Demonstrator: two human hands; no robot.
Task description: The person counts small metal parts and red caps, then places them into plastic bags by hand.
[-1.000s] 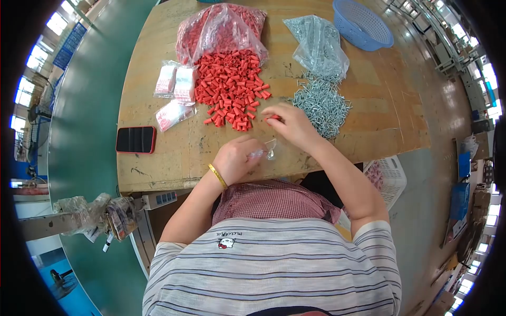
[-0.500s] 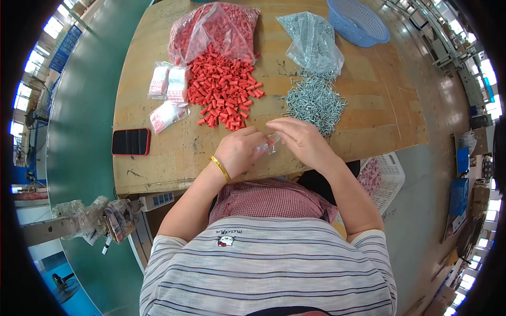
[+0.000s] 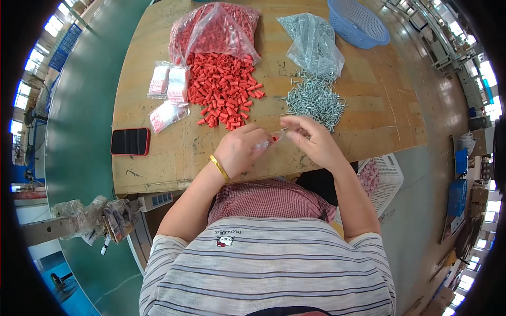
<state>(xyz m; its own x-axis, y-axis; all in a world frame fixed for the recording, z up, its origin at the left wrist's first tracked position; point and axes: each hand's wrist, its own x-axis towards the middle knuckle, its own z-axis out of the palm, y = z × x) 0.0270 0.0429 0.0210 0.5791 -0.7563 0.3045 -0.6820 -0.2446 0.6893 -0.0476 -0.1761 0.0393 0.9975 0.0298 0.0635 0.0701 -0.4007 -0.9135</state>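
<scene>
My left hand (image 3: 241, 150) is closed on a small clear plastic bag (image 3: 262, 144), keeping it just above the near part of the table. Something red shows inside at the bag's mouth. My right hand (image 3: 314, 144) is at the bag's right side, thumb and fingers pinched around a small thin piece that looks like a screw (image 3: 284, 129). Beyond my left hand spreads a heap of red tapered plastic tubes (image 3: 224, 89), spilling from a large clear bag (image 3: 216, 31). A pile of silvery screws (image 3: 316, 102) lies beyond my right hand, below its own plastic bag (image 3: 312, 42).
Small printed zip bags (image 3: 168, 116) lie left of the red heap, with a phone (image 3: 130, 141) nearer me. A blue basket (image 3: 358, 23) stands at the table's (image 3: 369, 113) far right. Below the right edge sits a white crate (image 3: 391, 176) with pink-and-white contents.
My right hand has moved slightly right, away from the bag, and its fingers have curled into a pinch. My left hand stays nearly in place with the bag.
</scene>
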